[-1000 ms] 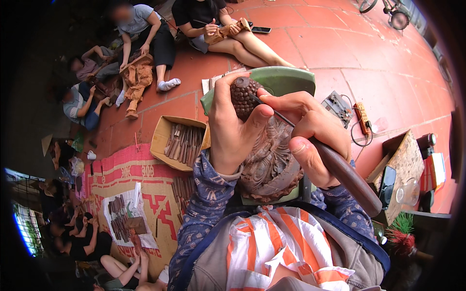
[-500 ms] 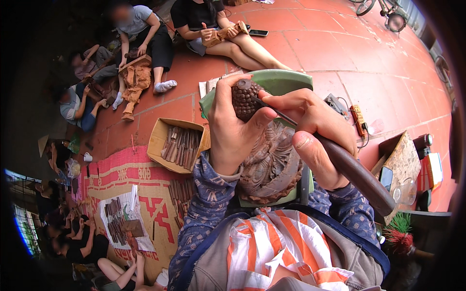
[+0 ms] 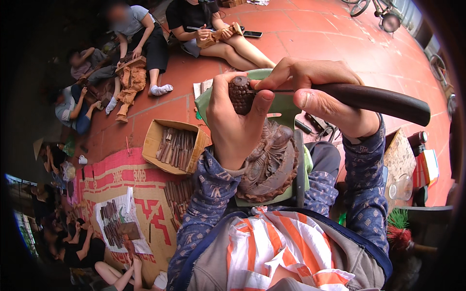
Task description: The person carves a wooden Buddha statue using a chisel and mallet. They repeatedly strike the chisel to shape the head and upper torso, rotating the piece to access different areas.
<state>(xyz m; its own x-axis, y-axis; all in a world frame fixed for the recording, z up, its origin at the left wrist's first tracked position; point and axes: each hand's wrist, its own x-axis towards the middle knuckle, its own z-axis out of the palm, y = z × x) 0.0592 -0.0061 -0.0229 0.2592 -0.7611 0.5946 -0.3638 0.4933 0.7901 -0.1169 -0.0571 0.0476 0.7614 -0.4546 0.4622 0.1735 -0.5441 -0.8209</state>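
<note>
The tool [image 3: 374, 99] had swung toward three o'clock, right grip [image 3: 340, 111] clasping it, left grip [image 3: 230, 128] cupping the seemingly hard carved head [image 3: 241, 99], best steadied round its sides.

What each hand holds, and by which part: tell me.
The left hand clasps the dark wooden carving by its knobbly head; the right hand holds a carving chisel by the front end of its handle.

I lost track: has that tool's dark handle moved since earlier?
Yes: the dark handle in the right hand has swung upward, its end now above the brown board in the picture, not at its lower-left edge.
</note>
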